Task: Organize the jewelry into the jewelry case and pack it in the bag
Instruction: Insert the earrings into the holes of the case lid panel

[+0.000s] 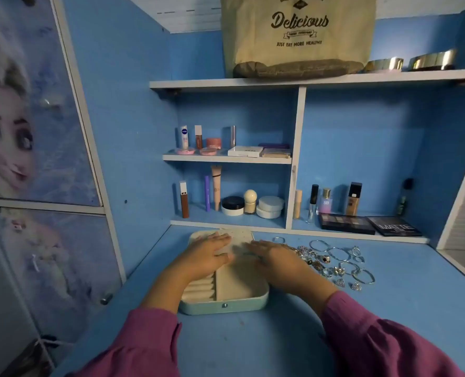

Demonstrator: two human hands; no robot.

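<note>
Head camera looks down at a pale green jewelry case (223,304) lying open on the blue desk (253,344). Left hand (208,255) and right hand (273,257) rest flat on it, fingers straight, holding nothing. Shiny silver jewelry (334,261) lies just right of it. Beige cloth bag (298,36) sits on the top shelf (198,83).

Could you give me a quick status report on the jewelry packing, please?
Both hands, left and right, flat on open jewelry case. Jewelry loose on desk, right of case. Bag on top shelf.
</note>
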